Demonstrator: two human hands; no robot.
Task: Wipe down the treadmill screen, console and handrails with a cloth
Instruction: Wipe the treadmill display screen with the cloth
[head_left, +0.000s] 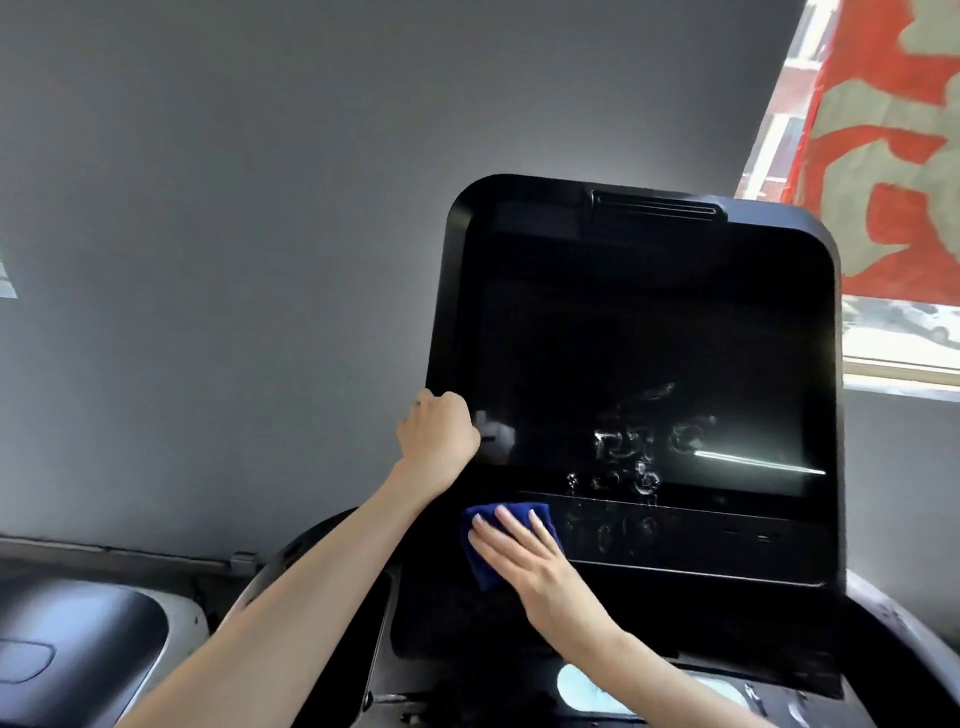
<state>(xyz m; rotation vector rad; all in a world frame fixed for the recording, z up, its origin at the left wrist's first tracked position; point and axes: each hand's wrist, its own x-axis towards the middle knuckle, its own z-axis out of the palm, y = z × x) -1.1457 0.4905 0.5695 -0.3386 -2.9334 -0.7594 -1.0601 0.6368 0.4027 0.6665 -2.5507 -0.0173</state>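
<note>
The right hand (530, 556) lay flat, fingers straight and slightly apart, pressing the blue cloth (483, 566) near the lower left corner of the screen (649, 338). The left hand (439, 431) gripped its left edge with curled fingers. Smears (634, 457) showed lower-middle; firm, overlapping strokes rightward seemed the best way.

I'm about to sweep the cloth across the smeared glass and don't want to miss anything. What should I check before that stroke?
1. Folded dark blue cloth lies under the right hand, fingers flat on it: ok.
2. Cloth touches the glossy black treadmill screen panel at its lower left: ok.
3. Left hand grips the panel's left edge to steady it: ok.
4. Glass is clean: not ok, whitish smears show in the lower middle, to the right of the cloth.
5. Nothing lies in the path from cloth to smears: ok.
6. Cloth is damp enough: cannot tell.
</note>
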